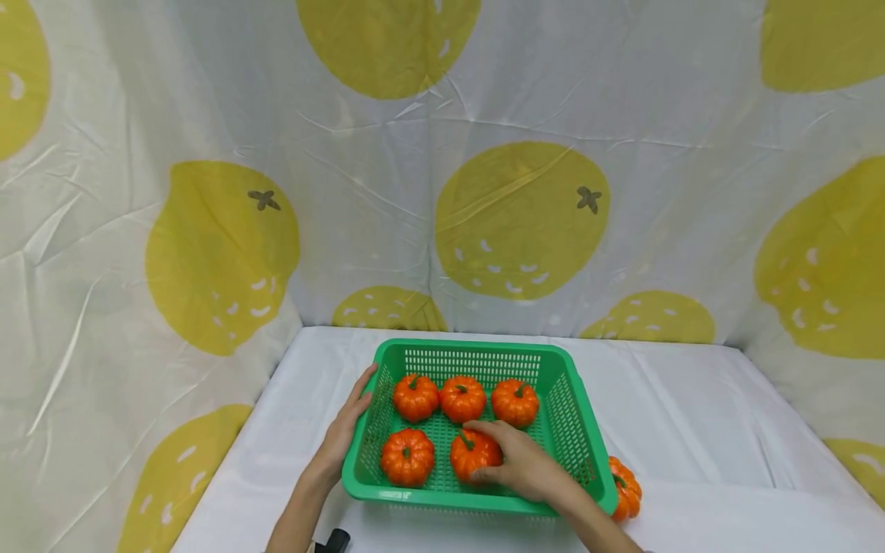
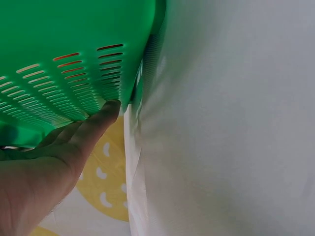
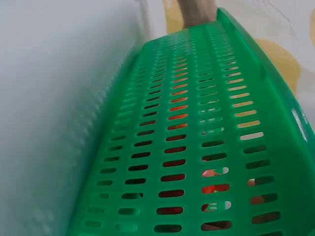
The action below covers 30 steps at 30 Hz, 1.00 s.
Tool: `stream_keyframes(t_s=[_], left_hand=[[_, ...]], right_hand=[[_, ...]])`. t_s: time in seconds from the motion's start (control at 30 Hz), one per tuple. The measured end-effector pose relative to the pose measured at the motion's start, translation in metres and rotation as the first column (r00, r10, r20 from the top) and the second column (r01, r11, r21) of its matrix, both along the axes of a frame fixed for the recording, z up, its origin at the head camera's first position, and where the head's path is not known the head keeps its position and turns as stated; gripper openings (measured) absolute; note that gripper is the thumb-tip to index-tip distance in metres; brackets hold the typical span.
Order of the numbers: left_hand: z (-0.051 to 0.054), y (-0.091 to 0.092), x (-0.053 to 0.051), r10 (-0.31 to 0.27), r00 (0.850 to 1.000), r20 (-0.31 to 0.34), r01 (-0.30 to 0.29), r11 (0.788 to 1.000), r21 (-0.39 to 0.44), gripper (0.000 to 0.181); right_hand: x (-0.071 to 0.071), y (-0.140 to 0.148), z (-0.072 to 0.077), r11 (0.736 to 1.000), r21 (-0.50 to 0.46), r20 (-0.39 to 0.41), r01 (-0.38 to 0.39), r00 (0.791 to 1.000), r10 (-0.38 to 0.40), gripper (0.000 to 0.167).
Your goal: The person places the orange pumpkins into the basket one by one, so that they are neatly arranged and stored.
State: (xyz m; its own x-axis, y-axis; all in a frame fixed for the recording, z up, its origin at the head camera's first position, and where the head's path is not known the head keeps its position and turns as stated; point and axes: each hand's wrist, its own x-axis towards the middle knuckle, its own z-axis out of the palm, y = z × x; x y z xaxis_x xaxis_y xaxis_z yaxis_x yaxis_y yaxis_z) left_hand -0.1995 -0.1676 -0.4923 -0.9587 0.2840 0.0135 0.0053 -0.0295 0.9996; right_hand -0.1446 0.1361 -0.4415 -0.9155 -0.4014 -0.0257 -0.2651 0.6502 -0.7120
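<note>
A green plastic basket (image 1: 477, 501) with slotted walls holds several small orange pumpkins, three of them along its back, such as the back-middle pumpkin (image 1: 463, 399). My right hand (image 1: 518, 461) reaches over the front rim and grips the front-middle pumpkin (image 1: 473, 455), thumb and fingers around its side. To its left lies the front-left pumpkin (image 1: 408, 458). Against the basket's left wall my left hand (image 1: 344, 430) rests from outside; in the left wrist view its fingers (image 2: 96, 125) extend along the slots. Through the front wall (image 3: 172, 147) in the right wrist view, bits of orange show.
One more pumpkin (image 1: 625, 489) lies on the white-covered table (image 1: 726, 445), outside the basket's right front corner and partly hidden by it. Behind and at the sides hangs a lemon-printed cloth (image 1: 366, 200). A small black object (image 1: 338, 540) shows near the left wrist.
</note>
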Motion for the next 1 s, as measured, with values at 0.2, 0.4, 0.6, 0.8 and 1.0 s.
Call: stream_keyframes(t_s=[0.2,0.4,0.6,0.8,1.0], left_hand=[[-0.0011,-0.0020,0.0003,0.003,1.000,-0.005,-0.003,1.000,-0.004,0.054],[0.0007,-0.0022,-0.0001,0.003,1.000,-0.005,-0.003,1.000,0.002,0.055],[0.0015,-0.0012,0.0006,0.001,1.000,-0.007,-0.001,1.000,-0.001,0.055],[0.0011,-0.0017,0.0005,0.010,1.000,-0.002,-0.010,1.000,0.000,0.054],[0.0005,-0.0012,-0.0005,-0.001,1.000,-0.006,0.001,1.000,-0.001,0.055]], right_hand=[[-0.0014,-0.0027,-0.0032,0.999,0.026,0.025,-0.033,0.999,0.033,0.069],[-0.0020,-0.0033,-0.0017,0.999,0.038,0.087,0.031,0.996,-0.034,0.070],[-0.0016,-0.0020,-0.0016,0.998,0.056,0.080,0.012,0.997,-0.017,0.073],[-0.0014,-0.0023,-0.0012,1.000,0.019,0.095,-0.012,0.995,0.010,0.077],[0.0004,-0.0003,-0.0014,0.999,0.018,0.101,0.039,0.994,-0.040,0.072]])
